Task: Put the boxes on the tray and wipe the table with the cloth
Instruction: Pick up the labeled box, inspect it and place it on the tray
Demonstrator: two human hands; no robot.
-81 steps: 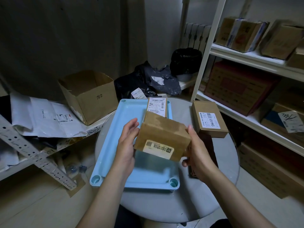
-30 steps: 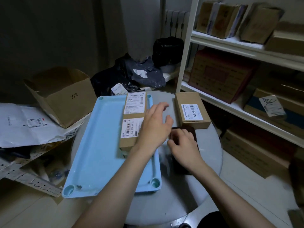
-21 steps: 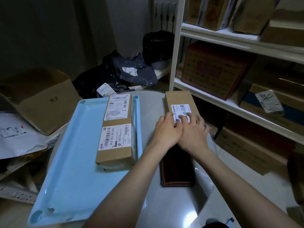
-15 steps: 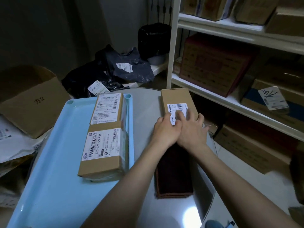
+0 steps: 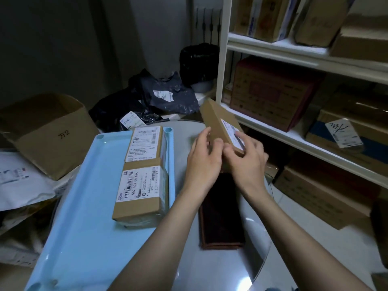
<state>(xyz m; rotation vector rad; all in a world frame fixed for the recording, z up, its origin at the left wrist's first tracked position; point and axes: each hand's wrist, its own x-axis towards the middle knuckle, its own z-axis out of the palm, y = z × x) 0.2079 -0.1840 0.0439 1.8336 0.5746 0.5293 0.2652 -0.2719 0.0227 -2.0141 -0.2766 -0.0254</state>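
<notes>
Here, near tray box [image 5: 140, 193] label reads "502 303 00 034".

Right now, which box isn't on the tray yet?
The tilted box held by both hands; the other two boxes lie flat on the blue tray.

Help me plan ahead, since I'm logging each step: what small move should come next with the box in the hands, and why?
Probably carry the lifted box left and set it on the tray. Both the left hand and right hand hold it tilted above the table, two boxes already lie on the tray, and the cloth waits untouched.
</notes>
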